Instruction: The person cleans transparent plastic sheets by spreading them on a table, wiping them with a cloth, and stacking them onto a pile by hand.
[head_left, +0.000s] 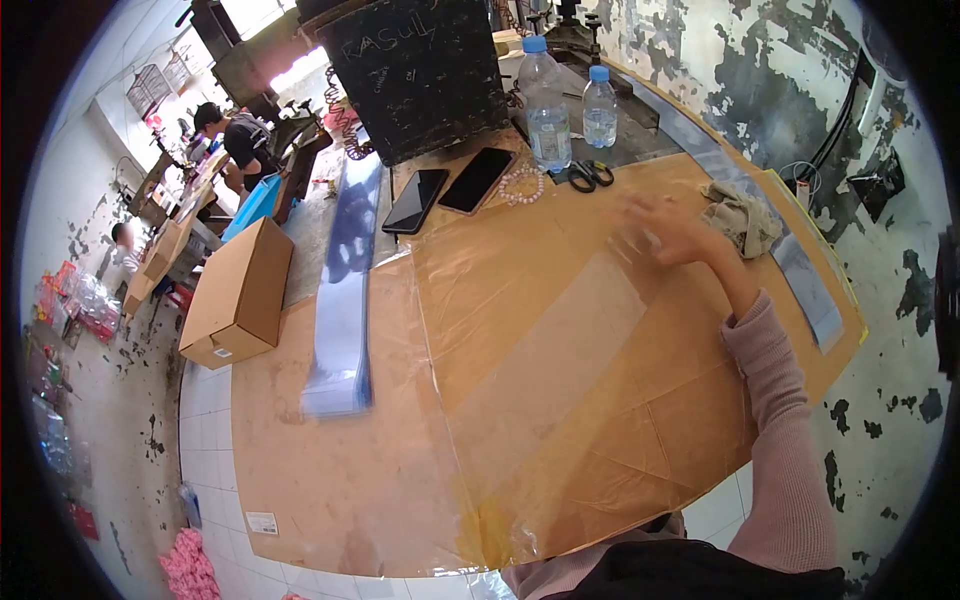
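Observation:
My right hand [665, 230], smeared by motion, is over the far right part of the brown cardboard sheet [300, 460] with its fingers apart. Just below it lies the upper end of a translucent plastic strip [560, 350], which runs diagonally toward the front of the board. A crumpled grey-beige cloth [742, 220] is right beside my wrist. Black scissors [590, 176] rest a little beyond my fingers. My left hand is out of view.
A stack of bluish plastic strips [342, 330] lies left of centre beside a cardboard box [238, 295]. Two phones [415, 200], a bead bracelet [522, 186], a large bottle [546, 115] and a small bottle [599, 110] stand near a black machine [415, 80]. A person [245, 145] is at the far left.

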